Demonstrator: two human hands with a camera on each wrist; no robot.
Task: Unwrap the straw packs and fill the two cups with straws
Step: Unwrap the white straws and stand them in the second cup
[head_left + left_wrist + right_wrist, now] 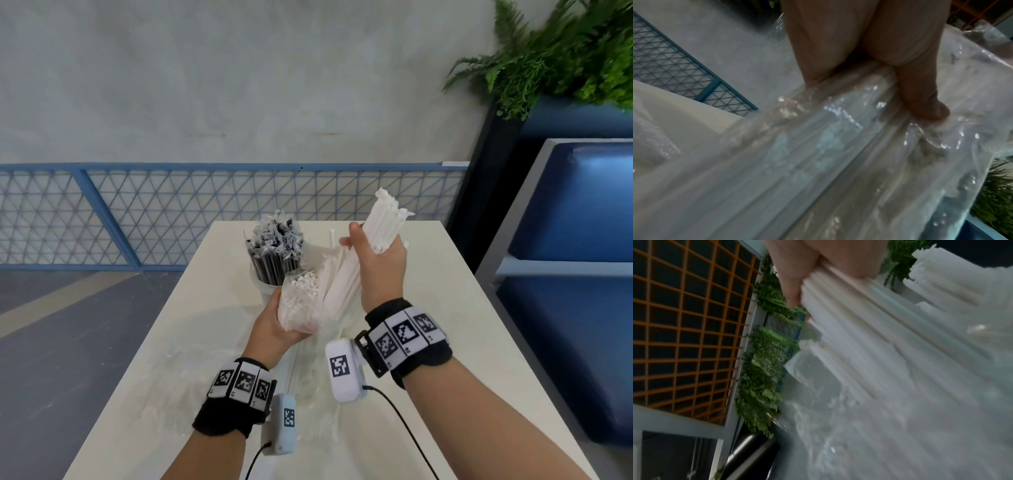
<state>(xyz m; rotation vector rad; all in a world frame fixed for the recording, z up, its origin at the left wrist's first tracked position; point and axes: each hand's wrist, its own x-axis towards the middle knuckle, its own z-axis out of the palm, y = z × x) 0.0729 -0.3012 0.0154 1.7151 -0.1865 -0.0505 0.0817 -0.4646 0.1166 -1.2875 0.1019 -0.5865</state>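
Nearest, the left hand (274,325) grips the clear straw pack (301,301) by its lower end above the bench (445,308). The right hand (380,263), farther and higher, is clamped around a bundle of white straws (387,222) whose long axis tilts up to the right, lower ends apparently in the pack. Beyond stands the cup of black straws (274,260).

A café-style seating area: a cream table (445,325), blue padded booth seat (582,205) at three o'clock, ferns (565,51) at two o'clock, blue lattice railing (137,212) at twelve.
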